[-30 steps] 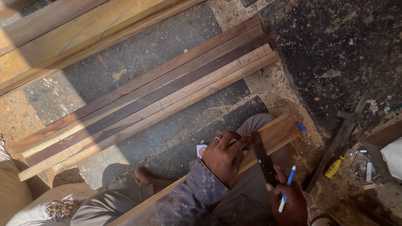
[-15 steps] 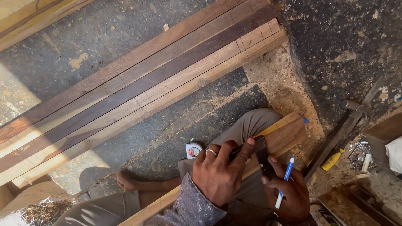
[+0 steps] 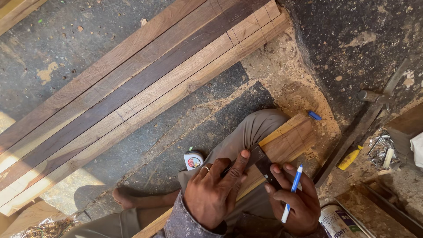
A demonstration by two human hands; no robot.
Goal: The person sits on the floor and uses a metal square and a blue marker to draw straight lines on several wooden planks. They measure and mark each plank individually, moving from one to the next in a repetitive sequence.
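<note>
Seen from above, a seated person's left hand (image 3: 213, 194) presses a dark metal square (image 3: 260, 165) flat on a stiff, heavy-looking wooden plank (image 3: 288, 139) across their lap, best gripped by its edges, while the right hand (image 3: 295, 205) grips a blue pen (image 3: 292, 191).

Open floor (image 3: 132, 145) lies between the row of planks (image 3: 132, 88) and the person's knee, broken only by a tape measure (image 3: 193, 160). To the right, a tin (image 3: 337, 222), scattered hardware (image 3: 381, 150) and a yellow tool (image 3: 349, 159) crowd passage.
</note>
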